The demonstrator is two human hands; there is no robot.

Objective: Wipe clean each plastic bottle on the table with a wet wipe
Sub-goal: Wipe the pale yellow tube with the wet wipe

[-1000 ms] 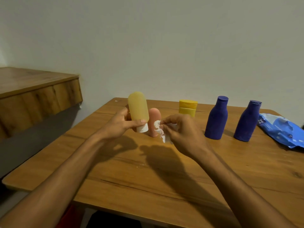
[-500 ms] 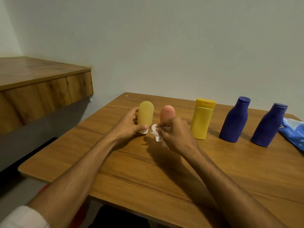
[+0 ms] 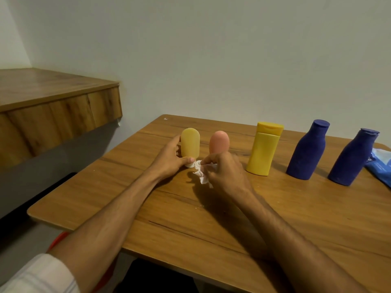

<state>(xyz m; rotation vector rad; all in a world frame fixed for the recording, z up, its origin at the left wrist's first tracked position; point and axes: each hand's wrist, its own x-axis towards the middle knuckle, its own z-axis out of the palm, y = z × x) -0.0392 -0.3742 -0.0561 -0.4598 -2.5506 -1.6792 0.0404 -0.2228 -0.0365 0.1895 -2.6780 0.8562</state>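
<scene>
Wide stretch of table (image 3: 232, 225) between hands and near edge. Left hand (image 3: 169, 160) grips amber bottle (image 3: 190, 145), cap down; right hand (image 3: 224, 172) pinches wet wipe (image 3: 203, 178) at its cap. Rightward in a row: pink bottle (image 3: 219, 142), yellow bottle (image 3: 263, 151), left blue bottle (image 3: 306, 151), right blue bottle (image 3: 351, 159), wipe pack (image 3: 378, 168) at the table's right edge. Wooden ledge (image 3: 59, 106) on the left; plain wall (image 3: 211, 60).

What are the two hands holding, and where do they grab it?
The left hand grips the pale yellow tube low down, near its white cap. The right hand pinches a crumpled wet wipe by its upper end.
</scene>
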